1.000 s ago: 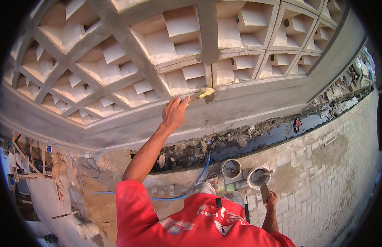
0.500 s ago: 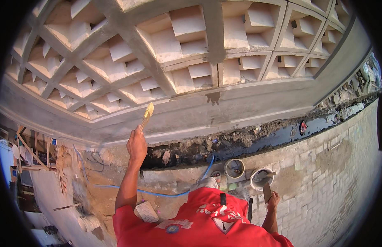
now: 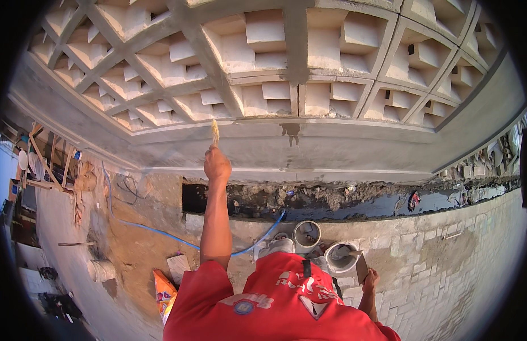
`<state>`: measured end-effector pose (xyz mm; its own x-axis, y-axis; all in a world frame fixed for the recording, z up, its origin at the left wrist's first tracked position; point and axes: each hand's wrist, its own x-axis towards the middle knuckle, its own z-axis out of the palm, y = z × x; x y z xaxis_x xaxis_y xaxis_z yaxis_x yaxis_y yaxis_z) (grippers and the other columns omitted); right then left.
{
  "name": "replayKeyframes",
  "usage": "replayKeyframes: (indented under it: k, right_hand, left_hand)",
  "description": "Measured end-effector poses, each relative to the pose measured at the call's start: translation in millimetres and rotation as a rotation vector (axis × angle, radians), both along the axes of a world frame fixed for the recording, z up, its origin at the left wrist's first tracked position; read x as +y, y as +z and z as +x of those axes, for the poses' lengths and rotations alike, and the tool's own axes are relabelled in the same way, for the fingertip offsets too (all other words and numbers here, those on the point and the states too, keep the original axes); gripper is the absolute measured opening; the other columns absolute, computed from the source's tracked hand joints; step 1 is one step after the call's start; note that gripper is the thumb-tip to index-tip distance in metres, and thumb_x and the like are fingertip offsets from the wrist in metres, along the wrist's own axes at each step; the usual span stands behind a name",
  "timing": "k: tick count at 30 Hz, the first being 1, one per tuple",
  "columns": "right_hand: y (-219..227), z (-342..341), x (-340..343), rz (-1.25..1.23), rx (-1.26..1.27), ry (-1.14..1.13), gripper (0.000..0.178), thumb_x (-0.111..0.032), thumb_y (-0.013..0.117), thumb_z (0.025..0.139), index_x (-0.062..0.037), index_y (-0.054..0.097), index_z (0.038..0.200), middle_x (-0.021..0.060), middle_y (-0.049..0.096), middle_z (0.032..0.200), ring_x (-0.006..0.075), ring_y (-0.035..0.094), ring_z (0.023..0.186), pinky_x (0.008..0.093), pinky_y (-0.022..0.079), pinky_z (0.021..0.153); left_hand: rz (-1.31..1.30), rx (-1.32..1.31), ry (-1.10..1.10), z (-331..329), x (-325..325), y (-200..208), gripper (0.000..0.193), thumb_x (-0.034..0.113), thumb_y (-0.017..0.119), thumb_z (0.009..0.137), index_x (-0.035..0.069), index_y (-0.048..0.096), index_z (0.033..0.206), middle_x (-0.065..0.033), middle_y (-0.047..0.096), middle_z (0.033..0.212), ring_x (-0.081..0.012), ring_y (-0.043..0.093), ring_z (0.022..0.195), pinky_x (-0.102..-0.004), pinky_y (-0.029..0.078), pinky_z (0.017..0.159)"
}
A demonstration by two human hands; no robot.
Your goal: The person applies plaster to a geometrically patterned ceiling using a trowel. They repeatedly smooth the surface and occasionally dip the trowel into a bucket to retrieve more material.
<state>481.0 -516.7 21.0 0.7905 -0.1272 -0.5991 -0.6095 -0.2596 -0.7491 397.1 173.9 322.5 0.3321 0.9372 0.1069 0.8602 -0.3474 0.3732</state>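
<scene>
Versus 1.0 s ago: left hand (image 3: 218,165) and brush (image 3: 215,134) displaced leftward along the wall (image 3: 354,145). Brush, then slanted sideways, now points nearly straight up. Dark patch (image 3: 290,133), then partly covered, now exposed. Orange bag (image 3: 164,292) newly in view, lower left.

Left hand (image 3: 218,165) forward, right hand (image 3: 371,280) low

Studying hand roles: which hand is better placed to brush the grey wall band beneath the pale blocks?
Likely the left hand: it holds the yellow-bristled brush near the grey wall band; the right hand is farther away, holding a flat brown plate.
</scene>
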Motion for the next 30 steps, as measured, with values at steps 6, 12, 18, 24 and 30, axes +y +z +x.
replayKeyframes:
  k: [6, 12, 18, 24, 30]
  right_hand:
    - [13.8, 23.5, -53.3, 0.010, 0.057, -0.052, 0.037, -0.018, 0.054, 0.082, 0.0039, 0.058, 0.111, 0.0142, 0.061, 0.087, 0.0221, 0.060, 0.075, 0.0334, 0.048, 0.053]
    - [-8.6, 20.2, -100.2, -0.012, 0.047, -0.104, 0.031, -0.020, 0.050, 0.085, -0.0001, 0.058, 0.108, 0.0081, 0.056, 0.073, 0.0160, 0.050, 0.052, 0.0288, 0.035, 0.038]
    - [13.4, 19.9, -84.7, -0.046, 0.083, -0.174, 0.031, -0.017, 0.050, 0.084, 0.0024, 0.058, 0.107, 0.0100, 0.059, 0.082, 0.0187, 0.057, 0.061, 0.0307, 0.043, 0.043]
    - [26.0, 27.1, -86.9, 0.015, 0.056, -0.070, 0.029, -0.020, 0.053, 0.085, 0.0018, 0.059, 0.104, 0.0074, 0.057, 0.074, 0.0158, 0.054, 0.055, 0.0291, 0.041, 0.040]
    - [33.7, 25.3, -85.0, 0.000, 0.066, -0.085, 0.028, -0.017, 0.054, 0.086, 0.0017, 0.059, 0.106, 0.0071, 0.057, 0.074, 0.0148, 0.055, 0.056, 0.0271, 0.041, 0.040]
  left_hand:
    - [-0.068, -0.034, -0.008, 63.0, -31.7, -11.6, 0.032, 0.005, 0.059, 0.078, -0.006, 0.047, 0.105, -0.0271, 0.057, 0.102, -0.0432, 0.062, 0.088, -0.0470, 0.052, 0.077]
    - [-0.188, -0.147, -0.147, 155.8, -120.6, -13.4, 0.032, 0.003, 0.058, 0.078, -0.010, 0.046, 0.104, -0.0298, 0.054, 0.103, -0.0432, 0.062, 0.086, -0.0466, 0.053, 0.075]
    - [-0.298, -0.230, -0.605, 240.7, -257.9, 11.0, 0.025, 0.002, 0.052, 0.079, -0.009, 0.049, 0.100, -0.0308, 0.057, 0.095, -0.0454, 0.061, 0.084, -0.0498, 0.051, 0.073]
    - [-0.299, -0.389, -0.687, 197.6, -284.3, -16.1, 0.035, 0.006, 0.050, 0.085, -0.008, 0.044, 0.116, -0.0287, 0.055, 0.105, -0.0429, 0.059, 0.092, -0.0488, 0.049, 0.077]
    - [-0.148, -0.450, 0.024, 106.8, -139.5, -91.0, 0.043, 0.001, 0.057, 0.079, -0.008, 0.043, 0.118, -0.0229, 0.057, 0.101, -0.0395, 0.058, 0.093, -0.0454, 0.048, 0.080]
